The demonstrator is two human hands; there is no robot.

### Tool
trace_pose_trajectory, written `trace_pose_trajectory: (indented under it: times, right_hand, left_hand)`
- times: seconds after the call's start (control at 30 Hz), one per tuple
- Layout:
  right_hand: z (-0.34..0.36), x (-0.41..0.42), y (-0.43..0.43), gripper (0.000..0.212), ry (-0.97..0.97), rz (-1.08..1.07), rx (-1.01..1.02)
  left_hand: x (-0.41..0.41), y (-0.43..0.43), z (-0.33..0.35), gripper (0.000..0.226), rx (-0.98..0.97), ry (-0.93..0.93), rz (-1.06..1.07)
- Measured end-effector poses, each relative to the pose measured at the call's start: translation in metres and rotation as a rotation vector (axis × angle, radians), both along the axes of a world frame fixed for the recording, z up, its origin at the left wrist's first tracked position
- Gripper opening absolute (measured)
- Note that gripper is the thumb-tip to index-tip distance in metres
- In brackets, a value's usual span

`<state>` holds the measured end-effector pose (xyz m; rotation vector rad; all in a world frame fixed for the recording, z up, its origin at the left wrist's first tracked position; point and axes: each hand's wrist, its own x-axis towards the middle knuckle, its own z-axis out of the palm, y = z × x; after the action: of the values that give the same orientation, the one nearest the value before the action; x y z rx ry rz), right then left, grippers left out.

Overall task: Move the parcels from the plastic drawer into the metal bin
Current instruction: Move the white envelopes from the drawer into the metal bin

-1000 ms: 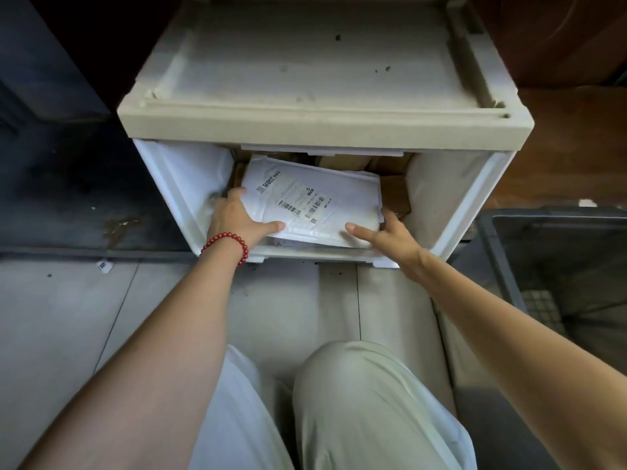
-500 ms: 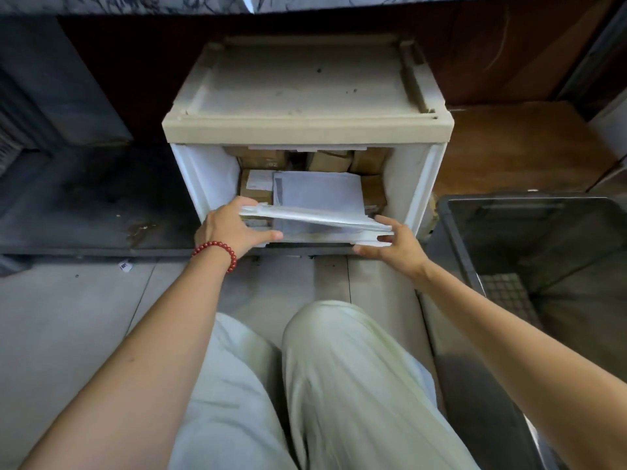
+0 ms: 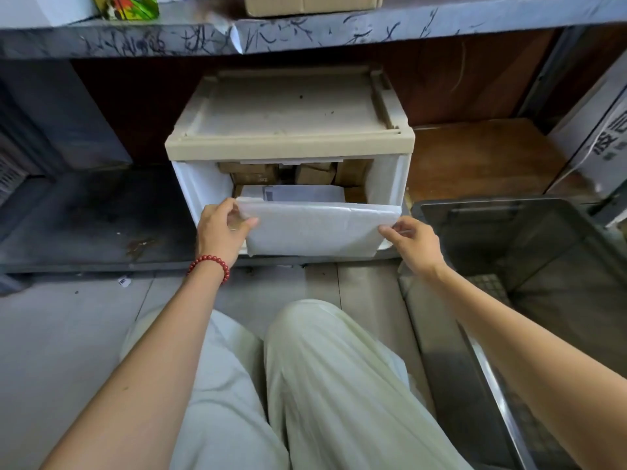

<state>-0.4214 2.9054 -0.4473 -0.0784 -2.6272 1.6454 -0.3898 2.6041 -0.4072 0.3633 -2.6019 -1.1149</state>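
Observation:
A white padded mailer parcel (image 3: 315,230) is held in front of the open white plastic drawer (image 3: 200,184), its plain back facing me. My left hand (image 3: 220,228) pinches its left edge and my right hand (image 3: 412,242) pinches its right edge. Inside the drawer lie another white parcel (image 3: 298,193) and several brown cardboard boxes (image 3: 251,173). The dark metal bin (image 3: 529,252) stands on the floor to the right of the drawer, with nothing visible inside it.
The drawer's beige cabinet (image 3: 288,144) sits under a scuffed grey shelf (image 3: 305,39) that carries a cardboard box (image 3: 312,3). My knees (image 3: 305,368) are below the drawer. A wooden ledge (image 3: 481,157) lies right of the cabinet, a dark platform (image 3: 88,218) left.
Both hands lifted the white mailer out of the drawer and tipped it upright, so its back now faces me. The view pulled back from the drawer.

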Motion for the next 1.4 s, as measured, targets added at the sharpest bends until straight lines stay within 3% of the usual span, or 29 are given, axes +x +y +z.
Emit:
trace_pose_trajectory:
  times: [0.17,0.4,0.5,0.67,0.83,1.03,1.4]
  right_hand:
    - [-0.002,0.001,0.003,0.021,-0.004,0.039,0.022]
    - [-0.004,0.007,-0.004,0.03,-0.11,0.069,-0.226]
    - [-0.008,0.007,-0.006,0.031,-0.125,0.048,-0.228]
    - [-0.01,0.0,-0.004,0.024,-0.141,-0.142,-0.318]
    - [-0.005,-0.003,0.016,0.033,-0.134,-0.286,-0.386]
    - [0.009,0.011,0.064,0.044,-0.099,-0.397,-0.354]
    - [-0.011,0.069,0.2,0.033,-0.18,-0.632,-0.492]
  left_hand:
    - [0.004,0.007,0.003,0.025,0.159,-0.025,-0.041]
    - [0.001,0.016,-0.001,0.027,0.225,0.023,-0.027]
    - [-0.002,0.02,-0.004,0.036,0.212,0.007,-0.022]
    - [-0.004,0.028,-0.016,0.059,-0.046,-0.089,-0.142]
    - [-0.007,0.067,-0.011,0.071,-0.069,-0.032,-0.193]
    - [-0.034,0.124,-0.001,0.075,-0.197,0.002,-0.311]
    - [-0.06,0.273,-0.016,0.076,-0.374,0.0,-0.499]
